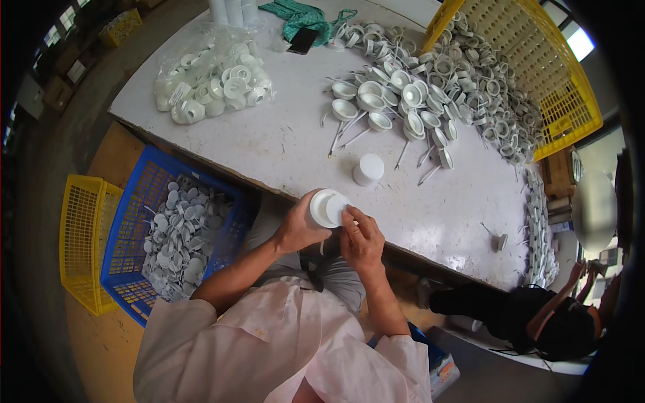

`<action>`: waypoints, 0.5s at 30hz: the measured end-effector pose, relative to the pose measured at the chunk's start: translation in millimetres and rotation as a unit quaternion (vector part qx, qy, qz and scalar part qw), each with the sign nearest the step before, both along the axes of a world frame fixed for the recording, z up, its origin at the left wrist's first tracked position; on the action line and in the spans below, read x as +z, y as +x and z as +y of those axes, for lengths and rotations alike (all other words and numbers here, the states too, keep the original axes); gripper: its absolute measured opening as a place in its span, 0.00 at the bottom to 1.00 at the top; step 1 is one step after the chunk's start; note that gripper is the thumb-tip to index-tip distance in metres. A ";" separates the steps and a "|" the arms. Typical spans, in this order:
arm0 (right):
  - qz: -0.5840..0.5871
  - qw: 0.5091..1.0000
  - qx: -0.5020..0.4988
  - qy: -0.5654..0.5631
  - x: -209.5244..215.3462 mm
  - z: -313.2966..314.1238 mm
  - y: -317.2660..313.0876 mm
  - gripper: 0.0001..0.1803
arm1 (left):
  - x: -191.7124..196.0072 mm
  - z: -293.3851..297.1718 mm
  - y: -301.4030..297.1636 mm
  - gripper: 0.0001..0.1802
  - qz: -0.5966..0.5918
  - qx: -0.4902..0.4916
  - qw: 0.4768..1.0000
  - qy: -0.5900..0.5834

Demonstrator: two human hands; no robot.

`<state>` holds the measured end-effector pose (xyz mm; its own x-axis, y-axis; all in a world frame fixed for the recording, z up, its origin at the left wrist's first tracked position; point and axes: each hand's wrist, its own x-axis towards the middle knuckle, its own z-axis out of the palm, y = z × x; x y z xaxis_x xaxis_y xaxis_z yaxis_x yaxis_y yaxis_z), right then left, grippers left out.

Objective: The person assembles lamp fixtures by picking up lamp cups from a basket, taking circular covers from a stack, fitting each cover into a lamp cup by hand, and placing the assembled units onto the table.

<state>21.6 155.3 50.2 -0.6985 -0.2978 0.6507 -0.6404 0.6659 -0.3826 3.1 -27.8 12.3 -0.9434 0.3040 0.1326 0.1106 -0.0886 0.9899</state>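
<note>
Over the near table edge, my left hand (299,227) is closed around a white round housing (317,207) with its open side up. A short pale strip or wire hangs below it. Between the fingers of my right hand (361,236) is a white disc (337,209), tilted against the housing's rim and partly covering its opening. Just beyond my hands, a short white cylinder (369,170) stands on the table. Farther off lie several white cup-shaped housings with wires (371,101), spread out in a loose heap.
A blue crate (127,232) of white discs (178,245) stands to my left, beside a yellow crate (84,242). On the table are a clear bag of white rings (218,84), a phone (304,41), green cloth (295,17) and a tipped yellow crate (571,111). Another person (537,319) is at the right.
</note>
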 end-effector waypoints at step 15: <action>0.035 0.997 0.025 0.060 -4.9 -11.3 2.0 0.28 | 16.9 4.6 5.7 0.24 -0.077 0.043 0.996 0.019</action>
